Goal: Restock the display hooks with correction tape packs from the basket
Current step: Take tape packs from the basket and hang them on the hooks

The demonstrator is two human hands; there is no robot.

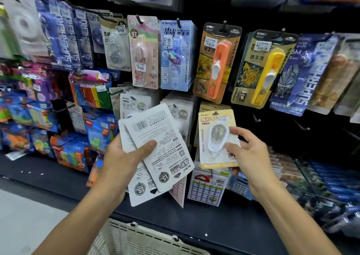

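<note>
My left hand (pixel 124 157) grips a small stack of correction tape packs (pixel 155 149), their white printed backs with barcodes facing me, upside down. My right hand (pixel 247 153) pinches the lower right of a yellow correction tape pack (pixel 214 137), face toward me, held upright against the display. Its top edge lies at a hook (pixel 215 112) with more yellow packs behind it. The cream plastic basket (pixel 136 237) sits below at the frame's bottom edge; its contents are hidden.
The black pegboard wall carries many hung packs: blue and pink correction tapes (pixel 175 55), orange (pixel 218 63) and yellow (pixel 263 69) clip pushers, white packs (pixel 134 102) behind my left hand. Bare hooks (pixel 257 118) stick out at the right. A dark shelf ledge (pixel 214 221) runs below.
</note>
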